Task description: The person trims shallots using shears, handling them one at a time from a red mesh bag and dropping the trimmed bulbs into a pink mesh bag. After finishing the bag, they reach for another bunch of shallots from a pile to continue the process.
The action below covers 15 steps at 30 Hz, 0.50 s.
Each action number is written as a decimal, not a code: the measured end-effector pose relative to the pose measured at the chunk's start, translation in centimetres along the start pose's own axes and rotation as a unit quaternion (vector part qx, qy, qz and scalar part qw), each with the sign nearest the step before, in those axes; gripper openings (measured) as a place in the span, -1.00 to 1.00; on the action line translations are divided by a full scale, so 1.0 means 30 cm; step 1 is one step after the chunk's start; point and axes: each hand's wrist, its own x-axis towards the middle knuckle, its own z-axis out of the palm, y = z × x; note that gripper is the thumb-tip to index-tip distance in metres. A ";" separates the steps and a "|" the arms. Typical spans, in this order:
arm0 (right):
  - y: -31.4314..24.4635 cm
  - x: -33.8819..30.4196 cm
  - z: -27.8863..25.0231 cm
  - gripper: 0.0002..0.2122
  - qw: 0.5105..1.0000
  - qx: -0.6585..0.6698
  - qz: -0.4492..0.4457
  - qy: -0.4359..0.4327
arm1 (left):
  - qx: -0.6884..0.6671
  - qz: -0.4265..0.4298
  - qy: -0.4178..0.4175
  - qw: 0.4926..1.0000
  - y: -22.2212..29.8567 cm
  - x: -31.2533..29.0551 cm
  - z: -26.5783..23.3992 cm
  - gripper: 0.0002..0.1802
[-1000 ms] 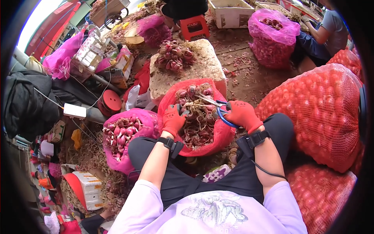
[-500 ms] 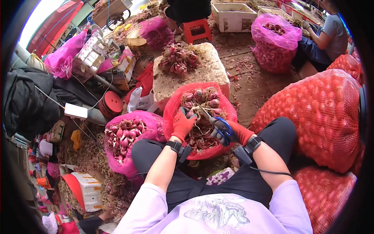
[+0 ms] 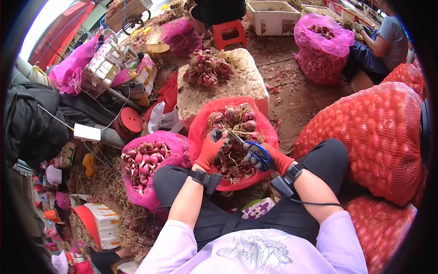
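I am looking down over my own lap. My left hand (image 3: 211,150), in a red and dark work glove, is clenched around one shallot bulb (image 3: 218,135), holding it over the red mesh bag lined with plastic and filled with untrimmed shallots (image 3: 203,125) that sits between my knees. My right hand (image 3: 263,156), gloved the same way, grips blue-handled scissors (image 3: 248,145); its fingers are threaded through the loops, and the blades point up and left, with the tips at the bulb in the left hand.

Half a second ago the two hands were a little further apart, with the scissors lower at the bag's right side. Now they have closed in and the blades meet the bulb, so I judge a cut of its stem or roots is under way.

To my left a pink plastic bag of cleaner purple-red bulbs (image 3: 146,160) stands open beside my thigh. Ahead, a pale stone-like block (image 3: 246,84) carries a loose bunch of shallots (image 3: 207,68). Big red net sacks of bulbs (image 3: 369,132) are stacked on my right.
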 end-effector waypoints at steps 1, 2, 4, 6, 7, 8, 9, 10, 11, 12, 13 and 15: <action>0.000 -0.001 0.013 -0.66 0.997 0.077 0.015 -0.011 | 0.001 0.000 -0.001 1.000 0.010 -0.004 -0.003 -0.81; 0.002 -0.001 0.022 -0.67 0.987 0.154 0.031 -0.022 | -0.061 -0.030 -0.027 0.997 0.016 -0.008 -0.007 -0.80; 0.033 0.035 0.024 -0.68 0.994 0.102 0.043 -0.009 | -0.123 -0.059 -0.053 0.989 0.000 -0.016 -0.011 -0.80; 0.042 0.048 0.027 -0.68 0.994 0.086 0.072 -0.016 | -0.056 0.008 -0.027 0.998 -0.043 -0.032 -0.011 -0.79; 0.048 0.050 0.020 -0.68 0.993 0.087 0.072 -0.015 | -0.057 0.007 -0.028 0.998 -0.049 -0.039 -0.005 -0.79; 0.057 0.053 0.008 -0.68 0.993 0.093 0.063 -0.034 | -0.064 -0.008 -0.027 0.998 -0.053 -0.045 0.000 -0.73; 0.064 0.055 0.001 -0.67 0.992 0.099 0.054 -0.053 | -0.072 -0.022 -0.026 0.997 -0.057 -0.047 0.003 -0.67; 0.062 0.055 0.006 -0.67 0.992 0.098 0.054 -0.055 | -0.071 -0.022 -0.024 0.997 -0.072 -0.045 -0.006 -0.67; 0.057 0.054 0.013 -0.70 0.998 -0.002 0.049 -0.032 | -0.065 -0.012 -0.028 0.997 -0.088 -0.039 -0.019 -0.68; 0.051 0.053 0.021 -0.71 0.994 -0.102 0.043 -0.008 | -0.059 -0.002 -0.032 0.998 -0.103 -0.037 -0.033 -0.69; 0.041 0.042 0.022 -0.71 0.994 -0.101 0.043 -0.007 | -0.059 -0.003 -0.034 0.998 -0.085 -0.043 -0.029 -0.69; 0.012 0.016 0.033 -0.66 0.979 -0.201 0.016 0.034 | -0.341 -0.029 -0.087 0.936 -0.018 -0.071 -0.027 -0.78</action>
